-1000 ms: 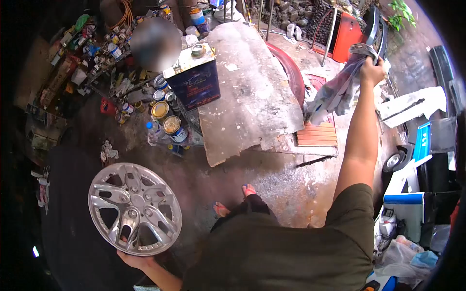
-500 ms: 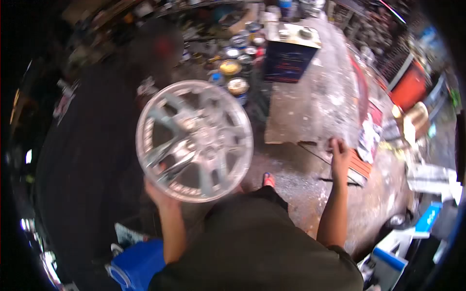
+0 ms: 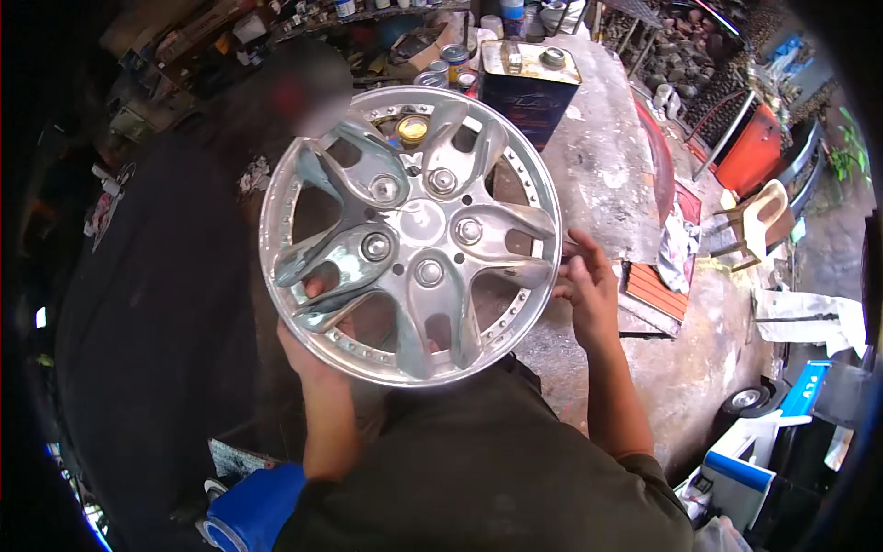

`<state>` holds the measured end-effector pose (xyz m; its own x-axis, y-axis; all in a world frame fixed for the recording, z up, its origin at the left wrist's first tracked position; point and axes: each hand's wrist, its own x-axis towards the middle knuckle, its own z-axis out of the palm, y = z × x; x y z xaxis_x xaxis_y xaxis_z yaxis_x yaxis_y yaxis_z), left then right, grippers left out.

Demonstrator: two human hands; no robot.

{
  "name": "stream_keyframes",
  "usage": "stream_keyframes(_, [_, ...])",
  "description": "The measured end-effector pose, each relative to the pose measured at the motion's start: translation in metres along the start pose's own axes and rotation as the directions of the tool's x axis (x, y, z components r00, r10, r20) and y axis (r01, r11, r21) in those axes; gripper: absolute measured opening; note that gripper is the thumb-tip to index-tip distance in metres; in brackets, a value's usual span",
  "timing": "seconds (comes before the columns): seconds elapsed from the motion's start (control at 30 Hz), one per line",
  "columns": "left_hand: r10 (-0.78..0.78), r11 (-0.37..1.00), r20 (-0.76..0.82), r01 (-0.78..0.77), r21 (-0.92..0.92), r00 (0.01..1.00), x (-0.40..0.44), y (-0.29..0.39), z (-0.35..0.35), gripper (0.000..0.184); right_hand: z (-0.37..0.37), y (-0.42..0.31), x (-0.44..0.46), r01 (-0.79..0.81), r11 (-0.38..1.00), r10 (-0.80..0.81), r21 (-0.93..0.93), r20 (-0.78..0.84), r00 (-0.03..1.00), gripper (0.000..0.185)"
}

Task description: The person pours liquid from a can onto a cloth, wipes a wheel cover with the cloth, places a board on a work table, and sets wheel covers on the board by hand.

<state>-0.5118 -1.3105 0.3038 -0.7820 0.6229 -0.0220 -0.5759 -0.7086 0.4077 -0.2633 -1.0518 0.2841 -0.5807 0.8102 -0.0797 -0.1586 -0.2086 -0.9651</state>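
Wheel cover [image 3: 423,221]: one, silver, round, spoked; raised in front of the torso, outer face shown, tilted. Gripped at its lower left rim by the left hand [image 3: 317,357], its fingers curled behind and partly seen through the openings.

Right hand [image 3: 591,293]: held at the right rim, fingers loosely bent and parted; whether the rim is touched cannot be told.

Can [image 3: 529,97]: one, rectangular, dark sides, pale stained top; stood upright on the desk [image 3: 602,143], partly covered by the wheel cover. Round cap [image 3: 553,57] seated on top; contents hidden.

Yellow tin [image 3: 413,130]: one, round, seen through an opening of the wheel cover; contents not made out.

Blue-labelled tin [image 3: 454,59]: one, upright, placed beyond the wheel cover, left of the can, among further tins; contents not made out.

Carton [image 3: 427,57]: one, brown, set beside the tins; contents too small to be told.

Blue container [image 3: 262,506]: one, at lower left, partly cut off by the sleeve; inside not shown.

Plastic bag [image 3: 722,535]: one, clear, at the lower right edge; contents not made out.

Slatted panel [image 3: 655,293]: one, orange, at the near right corner of the desk, partly overlaid by a crumpled cloth [image 3: 679,250].
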Motion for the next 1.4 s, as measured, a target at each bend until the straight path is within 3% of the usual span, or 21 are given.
stream_keyframes(0.03, [0.018,0.999,-0.017,-0.019,-0.047,1.000,0.000,-0.001,0.001,0.030,0.003,-0.005,-0.003,0.043,0.993,-0.040,-0.110,0.032,0.999,0.066])
stream_keyframes(0.07, [0.038,0.998,-0.027,-0.039,-0.043,0.999,-0.001,-0.003,0.005,0.031,0.009,-0.006,-0.004,0.135,0.986,-0.126,-0.095,0.096,0.987,0.072])
stream_keyframes(0.13, [-0.047,0.988,0.135,0.066,-0.138,0.990,0.000,0.000,0.008,0.031,0.019,-0.007,-0.007,0.242,0.961,-0.233,-0.134,0.082,0.969,0.076])
stream_keyframes(0.17, [-0.005,0.993,0.038,0.009,-0.115,0.999,0.000,0.001,-0.001,0.032,0.023,-0.010,-0.009,0.224,0.967,-0.219,-0.117,0.058,0.974,0.076])
stream_keyframes(0.23, [-0.004,0.991,0.025,0.008,-0.135,1.000,-0.002,0.001,0.003,0.032,0.029,-0.020,-0.012,0.189,0.979,-0.188,-0.079,0.017,0.982,0.077])
stream_keyframes(0.33, [0.000,0.985,0.052,0.009,-0.171,0.999,-0.002,0.003,0.001,0.033,0.030,-0.028,-0.014,0.164,0.986,-0.164,0.008,0.022,0.986,0.076])
stream_keyframes(0.57, [0.027,0.995,0.010,-0.026,-0.098,1.000,-0.011,0.004,0.009,0.034,0.027,-0.026,-0.013,0.165,0.986,-0.165,-0.005,0.013,0.986,0.063])
stream_keyframes(0.7, [0.052,0.997,-0.018,-0.053,-0.055,0.998,-0.020,0.003,0.022,0.036,0.029,-0.026,-0.016,0.180,0.983,-0.181,0.019,0.033,0.983,0.066])
stream_keyframes(0.83, [0.099,0.984,0.000,-0.098,-0.152,0.995,-0.024,-0.002,0.039,0.036,0.024,-0.024,-0.022,0.333,0.894,-0.356,-0.300,-0.021,0.934,0.064])
stream_keyframes(0.97, [0.117,0.983,0.013,-0.114,-0.143,0.993,-0.027,-0.001,0.038,0.037,0.019,-0.021,-0.021,0.468,0.834,-0.483,-0.292,0.023,0.875,0.057])
stream_keyframes(1.23, [0.122,0.982,-0.090,-0.134,-0.136,0.988,-0.038,-0.002,0.046,0.037,0.020,-0.019,-0.028,0.446,0.839,-0.468,-0.311,0.004,0.884,0.048])
stream_keyframes(1.33, [0.151,0.987,-0.027,-0.152,-0.059,0.988,-0.044,-0.003,0.037,0.037,0.024,-0.025,-0.031,0.613,0.619,-0.616,-0.491,0.182,0.767,0.047])
stream_keyframes(1.4, [0.167,0.983,-0.079,-0.172,-0.061,0.983,-0.045,-0.003,0.038,0.037,0.032,-0.027,-0.033,0.735,0.512,-0.664,-0.445,0.337,0.667,0.052])
